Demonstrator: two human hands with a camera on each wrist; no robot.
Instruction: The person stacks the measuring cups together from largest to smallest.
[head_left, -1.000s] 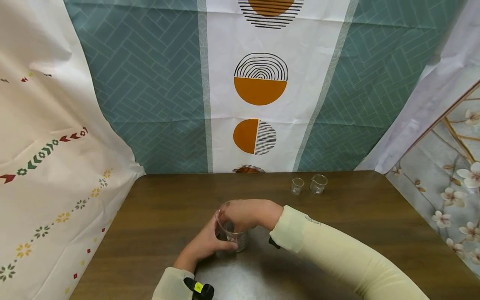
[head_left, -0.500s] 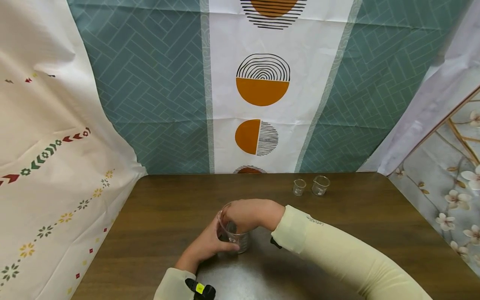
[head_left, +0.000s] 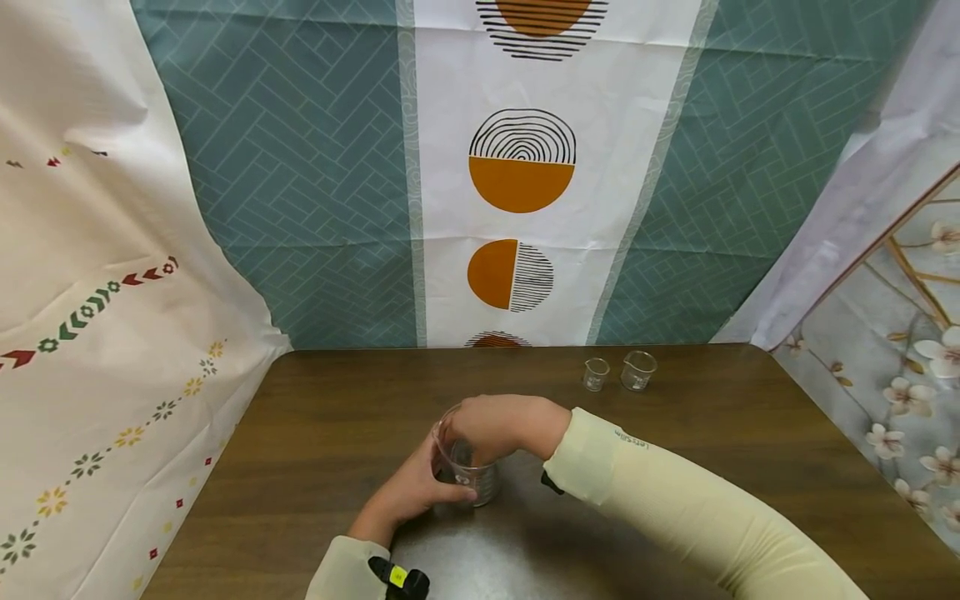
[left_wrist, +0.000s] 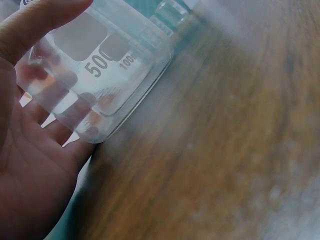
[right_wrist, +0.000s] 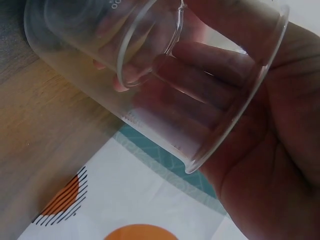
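Just right of the left hand, and below the right, is the big beaker. The left hand grasps its wall, fingers curled round the far side and thumb across the near side, next to the "500" mark. Inside this glass nests the inner beaker, its rim well below the outer one. The right hand arches over the mouth from the right, its fingers reaching down inside; they seem to pinch the rim of the inner beaker, though the layered, blurred glass makes that grip hard to read.

Beyond the right hand, towards the table's back edge and to its right, stand a tiny beaker and a slightly wider beaker, side by side but apart. Under both hands is the brown table. Behind each hand runs a cream sleeve; a black strap with a yellow patch circles the left wrist.
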